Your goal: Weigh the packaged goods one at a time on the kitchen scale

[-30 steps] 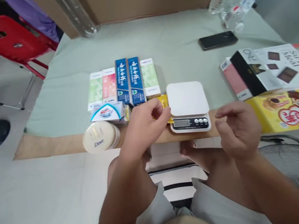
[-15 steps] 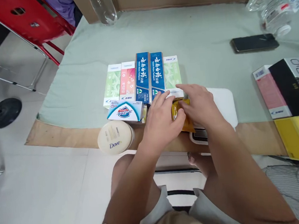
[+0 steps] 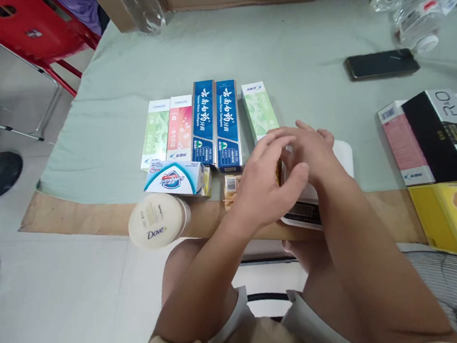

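Head camera, and it's all happening near the front edge of the surface: the left hand and the right hand are together, overlapping in this view, fingers bent, the right one hiding much of the white scale. A sliver of dark yellow peeks out between them, but whether either is clamped on it I cannot tell! Here's the barcoded packet, just left of the scale, its right end out of sight behind the left hand. Beyond the fingers, a green-and-white carton lies at a slant, a gap between it and two blue toothpaste boxes. Alongside those, a pink carton and a pale green carton; in front, the Safeguard box, then the Dove tub at the edge. Over on the right, a black box sits behind a yellow box, with the phone farther back near a clear bottle.
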Available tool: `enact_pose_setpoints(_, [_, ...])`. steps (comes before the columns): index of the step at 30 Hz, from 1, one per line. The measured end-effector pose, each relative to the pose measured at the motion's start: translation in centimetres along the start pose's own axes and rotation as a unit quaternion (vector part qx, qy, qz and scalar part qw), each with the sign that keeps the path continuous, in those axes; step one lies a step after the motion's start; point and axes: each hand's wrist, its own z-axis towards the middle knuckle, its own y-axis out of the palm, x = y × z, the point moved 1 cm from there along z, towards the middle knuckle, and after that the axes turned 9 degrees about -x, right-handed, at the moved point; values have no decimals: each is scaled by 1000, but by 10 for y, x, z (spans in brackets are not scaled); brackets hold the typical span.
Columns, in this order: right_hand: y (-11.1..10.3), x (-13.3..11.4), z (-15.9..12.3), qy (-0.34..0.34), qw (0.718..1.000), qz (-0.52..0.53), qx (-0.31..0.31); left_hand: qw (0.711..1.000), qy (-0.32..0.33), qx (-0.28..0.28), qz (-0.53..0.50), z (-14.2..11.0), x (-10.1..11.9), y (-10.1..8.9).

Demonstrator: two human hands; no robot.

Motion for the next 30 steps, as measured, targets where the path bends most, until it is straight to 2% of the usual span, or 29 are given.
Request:
enact_pose_setpoints(3, [-3,4,-2,18,999,-14,-24,990,-138,-21,-12,11,-2,9])
enact_pose_setpoints(5, [-4,5,-4,9,1000,-24,-18,979,-200,-28,-18,18,-3,11])
enact_pose_setpoints(8, [-3,3,-8,-23,999,-28,-11,968,-248,-32,-10,27,-2,11])
enact_pose_setpoints(11, [-3,1,-9,-47,999,-26,-1,964,-264,-32,22,33,-2,10])
enact_pose_setpoints(14, [-5,1,-8,-68,997,-14,28,968,-239,-25,68,36,-3,11])
enact_pose_setpoints(16, [-8,3,-9,-85,994,4,61,976,-200,-8,84,36,-4,12])
enact_pose_setpoints(20, [-28,8,-22,-89,986,54,131,994,-68,48,73,33,-3,10])
enact_pose_setpoints(24, [-55,13,-56,-62,981,71,171,994,43,82,60,26,5,13])
enact_pose_setpoints(27, [-69,18,-85,-32,987,45,154,994,70,74,27,21,10,21])
enact_pose_setpoints(30, [-75,28,-107,10,995,36,93,996,78,49,11,13,13,34])
